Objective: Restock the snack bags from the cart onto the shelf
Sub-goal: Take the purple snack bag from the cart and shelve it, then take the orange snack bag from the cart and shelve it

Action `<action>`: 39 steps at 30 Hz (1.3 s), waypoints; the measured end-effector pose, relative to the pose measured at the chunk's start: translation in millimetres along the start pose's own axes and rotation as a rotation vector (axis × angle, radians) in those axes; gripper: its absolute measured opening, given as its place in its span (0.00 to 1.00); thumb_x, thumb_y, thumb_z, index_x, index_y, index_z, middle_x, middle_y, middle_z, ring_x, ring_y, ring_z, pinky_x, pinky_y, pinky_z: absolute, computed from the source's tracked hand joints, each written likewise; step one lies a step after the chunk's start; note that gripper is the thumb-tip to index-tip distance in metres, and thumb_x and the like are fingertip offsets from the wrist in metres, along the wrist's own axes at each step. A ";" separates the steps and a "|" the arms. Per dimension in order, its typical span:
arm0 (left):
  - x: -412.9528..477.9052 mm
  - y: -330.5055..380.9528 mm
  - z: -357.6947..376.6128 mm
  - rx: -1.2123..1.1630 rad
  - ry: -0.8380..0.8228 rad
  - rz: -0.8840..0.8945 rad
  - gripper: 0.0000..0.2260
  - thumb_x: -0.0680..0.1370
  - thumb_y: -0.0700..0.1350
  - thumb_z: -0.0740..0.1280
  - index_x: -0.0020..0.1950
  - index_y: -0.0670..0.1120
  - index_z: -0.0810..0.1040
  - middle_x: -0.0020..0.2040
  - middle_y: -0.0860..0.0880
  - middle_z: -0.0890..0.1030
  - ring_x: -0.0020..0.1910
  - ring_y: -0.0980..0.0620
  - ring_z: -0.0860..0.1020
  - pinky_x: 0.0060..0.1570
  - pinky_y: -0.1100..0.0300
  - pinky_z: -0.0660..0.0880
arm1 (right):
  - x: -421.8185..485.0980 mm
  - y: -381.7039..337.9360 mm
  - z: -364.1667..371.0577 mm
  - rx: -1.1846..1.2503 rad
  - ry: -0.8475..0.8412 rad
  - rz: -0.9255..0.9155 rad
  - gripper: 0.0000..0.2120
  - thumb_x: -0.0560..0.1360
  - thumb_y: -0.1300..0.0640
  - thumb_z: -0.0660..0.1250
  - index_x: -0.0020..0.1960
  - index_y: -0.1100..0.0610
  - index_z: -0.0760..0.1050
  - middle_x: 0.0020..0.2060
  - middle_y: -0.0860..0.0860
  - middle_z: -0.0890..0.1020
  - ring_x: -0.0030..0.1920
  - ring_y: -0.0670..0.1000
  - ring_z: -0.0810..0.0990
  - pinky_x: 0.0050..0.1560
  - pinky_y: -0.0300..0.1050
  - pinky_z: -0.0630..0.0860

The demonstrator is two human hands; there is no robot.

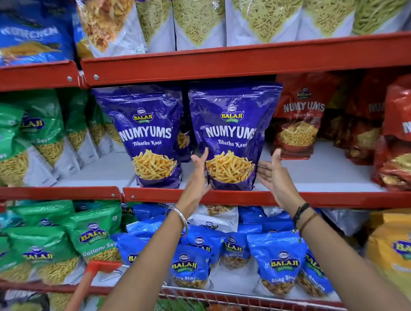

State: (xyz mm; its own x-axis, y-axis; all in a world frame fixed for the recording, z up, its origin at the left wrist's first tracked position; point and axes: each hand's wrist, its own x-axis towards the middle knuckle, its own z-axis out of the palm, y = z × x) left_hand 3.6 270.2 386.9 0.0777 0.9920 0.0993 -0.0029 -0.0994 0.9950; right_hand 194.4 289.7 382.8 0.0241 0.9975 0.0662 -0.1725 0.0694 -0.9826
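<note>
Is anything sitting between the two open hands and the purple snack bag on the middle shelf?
Nothing visible. The left hand and right hand flank the lower part of the right purple bag, which stands upright at the front edge of the middle shelf. Both hands are open, at or close to the bag's sides.
</note>
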 end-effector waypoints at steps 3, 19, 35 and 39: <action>-7.2 0.3 -1.3 0.064 0.022 0.035 0.36 0.64 0.76 0.39 0.70 0.68 0.55 0.78 0.43 0.50 0.75 0.36 0.51 0.71 0.31 0.50 | -9.9 -3.8 0.6 -0.024 -0.028 0.028 0.36 0.76 0.36 0.44 0.68 0.65 0.64 0.68 0.61 0.71 0.62 0.52 0.72 0.68 0.46 0.66; -181.1 -184.0 80.4 0.187 0.187 0.003 0.14 0.74 0.51 0.63 0.58 0.48 0.73 0.59 0.52 0.77 0.56 0.65 0.75 0.58 0.63 0.72 | -227.0 149.8 -120.8 -0.178 0.053 0.438 0.14 0.77 0.47 0.56 0.45 0.54 0.77 0.34 0.49 0.85 0.33 0.46 0.83 0.33 0.39 0.78; -236.7 -385.1 186.1 0.233 -0.179 -0.784 0.25 0.74 0.31 0.62 0.70 0.43 0.64 0.70 0.44 0.68 0.69 0.44 0.67 0.51 0.57 0.72 | -264.5 312.2 -247.6 -0.694 0.195 0.838 0.27 0.73 0.72 0.53 0.70 0.56 0.59 0.63 0.59 0.73 0.47 0.51 0.71 0.36 0.32 0.64; -231.9 -403.9 205.4 0.171 -0.099 -0.808 0.20 0.73 0.29 0.64 0.63 0.42 0.70 0.63 0.45 0.73 0.69 0.43 0.68 0.58 0.52 0.71 | -254.7 328.3 -255.2 -0.806 0.217 0.732 0.24 0.74 0.72 0.55 0.69 0.60 0.63 0.60 0.63 0.77 0.52 0.59 0.76 0.48 0.48 0.73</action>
State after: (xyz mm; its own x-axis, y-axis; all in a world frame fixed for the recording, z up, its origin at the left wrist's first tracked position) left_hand 191.5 64.3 -39.1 0.0786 0.7519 -0.6546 0.2424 0.6225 0.7441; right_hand 382.9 55.3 -0.9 0.3634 0.7657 -0.5307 0.4732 -0.6424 -0.6028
